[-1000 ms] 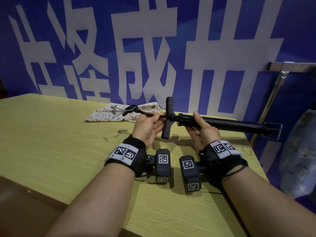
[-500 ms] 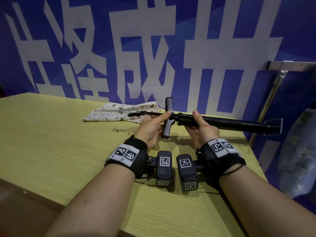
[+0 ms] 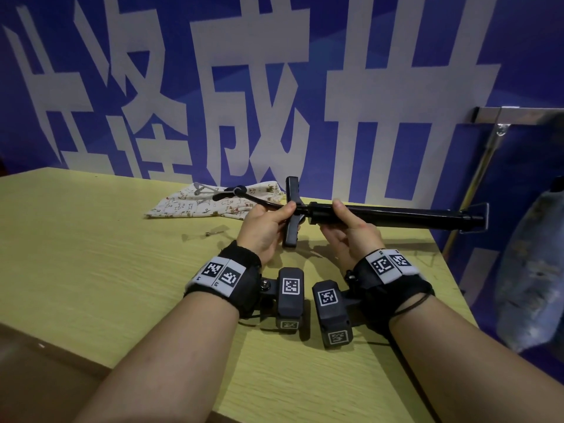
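Note:
A black hand pump (image 3: pixel 396 215) is held level above the yellow table (image 3: pixel 91 254), its barrel pointing right toward a wire foot bracket (image 3: pixel 476 218). My right hand (image 3: pixel 351 236) grips the barrel near its left end. My left hand (image 3: pixel 265 230) pinches the thin black hose (image 3: pixel 259 201) beside the T-handle (image 3: pixel 292 212). The hose curves left to a black nozzle head (image 3: pixel 233 191) over a patterned cloth bag (image 3: pixel 213 203).
A small metal needle (image 3: pixel 213 234) lies on the table left of my left hand. A blue wall with large white characters stands behind. A metal rail and strut (image 3: pixel 482 166) and a dark rounded object (image 3: pixel 531 270) are at the right, past the table edge.
The hose and nozzle have swung from lying flat to arching up to the left. My left thumb has shifted along the hose near the T-handle. The pump barrel has stayed almost still.

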### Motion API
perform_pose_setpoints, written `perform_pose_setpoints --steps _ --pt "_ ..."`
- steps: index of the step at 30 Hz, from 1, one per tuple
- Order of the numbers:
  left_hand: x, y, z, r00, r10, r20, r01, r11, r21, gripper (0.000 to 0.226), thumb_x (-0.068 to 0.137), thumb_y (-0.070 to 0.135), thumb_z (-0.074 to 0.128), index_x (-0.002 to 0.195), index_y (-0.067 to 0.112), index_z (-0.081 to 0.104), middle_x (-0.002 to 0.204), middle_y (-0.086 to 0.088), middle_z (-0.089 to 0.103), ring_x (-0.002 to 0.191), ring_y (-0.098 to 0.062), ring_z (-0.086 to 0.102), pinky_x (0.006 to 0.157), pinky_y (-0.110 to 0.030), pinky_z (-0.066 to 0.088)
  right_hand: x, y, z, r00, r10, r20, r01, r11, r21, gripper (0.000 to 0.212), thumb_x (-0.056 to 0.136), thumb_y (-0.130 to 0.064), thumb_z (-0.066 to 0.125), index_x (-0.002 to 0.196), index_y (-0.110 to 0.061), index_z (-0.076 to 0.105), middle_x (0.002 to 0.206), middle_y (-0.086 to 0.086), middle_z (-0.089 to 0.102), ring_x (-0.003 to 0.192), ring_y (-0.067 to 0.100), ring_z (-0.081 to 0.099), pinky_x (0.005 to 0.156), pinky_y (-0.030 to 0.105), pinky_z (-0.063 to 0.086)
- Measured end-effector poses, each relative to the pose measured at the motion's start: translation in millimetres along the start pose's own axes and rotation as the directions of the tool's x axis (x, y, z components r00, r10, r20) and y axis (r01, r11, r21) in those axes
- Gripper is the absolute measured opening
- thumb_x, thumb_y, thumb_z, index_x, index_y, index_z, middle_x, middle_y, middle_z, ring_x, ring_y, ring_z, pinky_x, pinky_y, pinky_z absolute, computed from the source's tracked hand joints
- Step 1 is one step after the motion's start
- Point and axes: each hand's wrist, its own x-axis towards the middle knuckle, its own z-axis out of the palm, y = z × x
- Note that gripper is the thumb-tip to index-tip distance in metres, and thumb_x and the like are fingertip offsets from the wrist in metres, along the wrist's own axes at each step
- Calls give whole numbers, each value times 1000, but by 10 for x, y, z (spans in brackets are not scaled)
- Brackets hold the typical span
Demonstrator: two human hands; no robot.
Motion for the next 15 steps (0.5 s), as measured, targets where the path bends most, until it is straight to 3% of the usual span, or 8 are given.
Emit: perform_pose_setpoints --steps 2,5,7,11,13,15 --pt "15 -18 7 1000 -2 -6 2 999 35 18 92 6 63 109 1 62 94 -11 74 88 -21 71 90 -38 54 2 21 -8 999 5 35 -5 1000 16 67 71 -14 80 127 1 48 113 22 66 80 24 72 66 27 58" --pt "-2 -11 30 998 -63 12 63 998 29 34 91 10 65 121 -3 55 95 -11 74 84 -18 72 84 -37 55 -20 20 9 999 -7 39 4 998 68 51 79 -8 72 123 6 51 114 25 65 60 19 69 49 20 51" --pt "-20 16 39 988 -144 63 141 989 52 36 92 19 65 123 1 57 99 -11 73 89 -20 71 77 -36 56 24 2 -7 999 -48 -2 48 992 114 53 79 -4 72 125 5 48 109 26 66 78 29 71 55 30 57" --pt "-57 105 -67 950 -304 67 265 902 342 42 89 40 66 115 7 62 108 -13 72 100 -26 71 85 -35 58 49 -71 -44 999 -16 -48 26 981 195 52 78 -5 74 123 1 48 110 24 65 93 37 68 76 44 59" --pt "-61 150 -145 958 -286 -1 258 862 437 42 89 43 66 112 7 64 102 -10 74 89 -19 73 77 -30 58 56 -109 -88 998 19 -53 -6 971 239 50 79 -4 73 123 -1 49 112 24 63 97 39 66 80 48 57" --pt "-60 178 -203 978 -175 -115 208 850 483 32 92 41 62 103 10 65 93 -5 74 77 -15 68 70 -27 55 78 -134 -123 997 37 -65 -20 971 240 52 80 -5 72 125 -2 48 112 22 63 99 38 65 84 49 56"
